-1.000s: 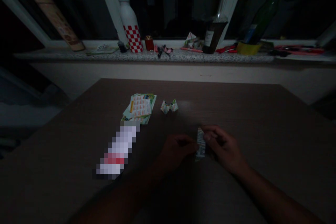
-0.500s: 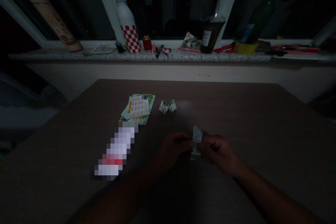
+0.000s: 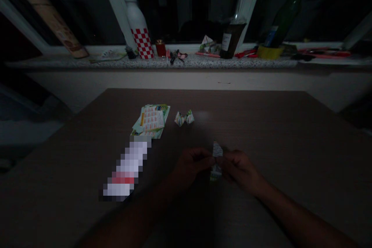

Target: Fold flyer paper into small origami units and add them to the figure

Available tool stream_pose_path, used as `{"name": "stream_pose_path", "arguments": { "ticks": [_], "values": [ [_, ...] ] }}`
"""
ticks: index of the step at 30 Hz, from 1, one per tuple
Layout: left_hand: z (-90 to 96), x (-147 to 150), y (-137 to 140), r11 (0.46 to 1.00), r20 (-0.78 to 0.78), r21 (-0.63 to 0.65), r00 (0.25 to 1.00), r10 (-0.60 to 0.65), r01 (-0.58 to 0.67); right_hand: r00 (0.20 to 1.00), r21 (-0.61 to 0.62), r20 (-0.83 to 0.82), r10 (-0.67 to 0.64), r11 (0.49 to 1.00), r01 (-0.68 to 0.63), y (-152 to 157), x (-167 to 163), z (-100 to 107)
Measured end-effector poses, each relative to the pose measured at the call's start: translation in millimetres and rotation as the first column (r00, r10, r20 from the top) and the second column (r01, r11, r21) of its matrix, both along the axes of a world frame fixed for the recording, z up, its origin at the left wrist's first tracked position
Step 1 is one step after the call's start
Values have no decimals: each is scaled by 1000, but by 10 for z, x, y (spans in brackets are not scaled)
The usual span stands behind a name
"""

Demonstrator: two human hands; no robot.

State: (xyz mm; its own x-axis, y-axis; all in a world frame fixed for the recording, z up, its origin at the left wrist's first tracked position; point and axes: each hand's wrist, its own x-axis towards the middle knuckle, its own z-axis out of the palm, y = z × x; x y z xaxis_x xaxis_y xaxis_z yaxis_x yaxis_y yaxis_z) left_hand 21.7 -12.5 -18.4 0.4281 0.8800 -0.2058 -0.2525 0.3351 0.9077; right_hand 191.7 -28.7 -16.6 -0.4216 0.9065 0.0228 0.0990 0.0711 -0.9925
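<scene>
Both my hands are on a narrow, folded strip of white-and-green printed paper (image 3: pixel 217 150). It's nearer me than the small bow-shaped piece of folded, printed white-and-green paper (image 3: pixel 190 117), and right of it. Left hand (image 3: pixel 193 165) has the strip's left edge pinched between thumb and finger; right hand (image 3: pixel 241 171) grips the right edge the same way, fingertips of the two almost meeting mid-strip. Strip points away from me, far end cut slantwise with fine dark print, near end greenish. Lower fingers of the right hand too dark to make out.

The bow sits alone on the brown wood-grain table (image 3: pixel 276 124), touching nothing else. Just left of it: loose pile of flat green-and-white printed sheets (image 3: pixel 152 119). Left of the bow and nearer me: long pale item with a red band (image 3: pixel 132 159), pixelated, can't tell what. Well beyond the bow, speckled grey stone sill (image 3: pixel 194 62) with white bottle in red checks (image 3: pixel 142 40) and dark lidded cup with white label (image 3: pixel 234 40).
</scene>
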Motion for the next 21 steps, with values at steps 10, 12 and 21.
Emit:
{"name": "stream_pose_path", "arguments": {
  "ticks": [10,12,21],
  "values": [
    [103,-52,48,988,99,-152,995,-13,28,992,249,87,-94,966,70,31,76,76],
    [122,-70,48,972,130,-224,990,-47,75,974,456,112,-196,881,125,46,108,95],
    [221,-215,84,981,-142,-1,971,-190,192,970,736,200,-139,674,-55,92,137,128]
  ]
}}
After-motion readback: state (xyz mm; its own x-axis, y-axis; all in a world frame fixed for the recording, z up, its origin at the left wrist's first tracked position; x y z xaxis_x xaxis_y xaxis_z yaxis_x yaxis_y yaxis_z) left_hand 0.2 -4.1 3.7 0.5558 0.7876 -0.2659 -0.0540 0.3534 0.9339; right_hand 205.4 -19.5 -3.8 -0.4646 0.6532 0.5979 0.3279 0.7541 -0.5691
